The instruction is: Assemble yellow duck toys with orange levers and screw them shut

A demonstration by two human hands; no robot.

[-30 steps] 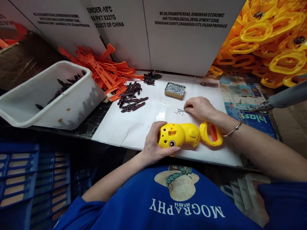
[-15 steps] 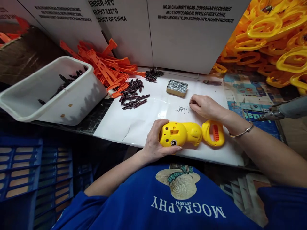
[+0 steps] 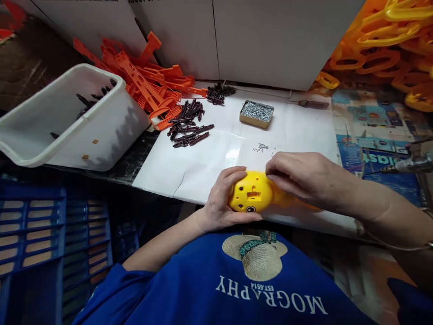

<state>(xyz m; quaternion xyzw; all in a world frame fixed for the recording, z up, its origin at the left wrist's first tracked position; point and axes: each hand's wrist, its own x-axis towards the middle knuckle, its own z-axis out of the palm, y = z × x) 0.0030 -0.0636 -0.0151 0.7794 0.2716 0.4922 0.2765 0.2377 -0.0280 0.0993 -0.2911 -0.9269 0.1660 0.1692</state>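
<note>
A yellow plastic toy [image 3: 254, 192] with a round head, a printed eye and small holes lies on the white work surface near its front edge. My left hand [image 3: 223, 198] wraps round the left end of the head. Above the right side of the head, my right hand [image 3: 297, 176] has thumb and forefinger pinched together; whatever is between them is too small to make out. That hand and forearm hide most of the toy's body and handle. A small heap of loose screws [image 3: 261, 147] lies just beyond the fingers, and a tin full of screws [image 3: 256, 113] stands behind it.
Dark slender plastic parts [image 3: 191, 131] lie left of centre, beside orange plastic pieces [image 3: 145, 85] and a white bin [image 3: 101, 149]. A screwdriver [image 3: 313, 104] rests at the back. Yellow handles [image 3: 379, 58] are piled at right, near a power driver [image 3: 416, 163]. White cartons [image 3: 270, 40] stand behind.
My right hand has moved from beside the loose screws towards me, over the toy's head, and now covers its body. My left hand keeps its hold. The view has tilted slightly downward.
</note>
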